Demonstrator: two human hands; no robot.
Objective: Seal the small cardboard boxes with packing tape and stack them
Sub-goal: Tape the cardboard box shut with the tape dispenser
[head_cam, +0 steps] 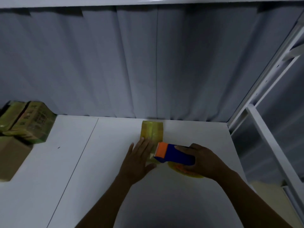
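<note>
Flat left hand presses a small yellow-taped cardboard box by the white table's back edge. Right hand (fingers curled) grips a blue-and-orange tape dispenser — box stack far left.

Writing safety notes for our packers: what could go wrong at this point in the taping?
1. The orange end of the tape dispenser sits beside the left hand; its cutter might nick a finger.
2. Only that flat hand steadies the small box, so a pull by the right hand could slide it.
</note>
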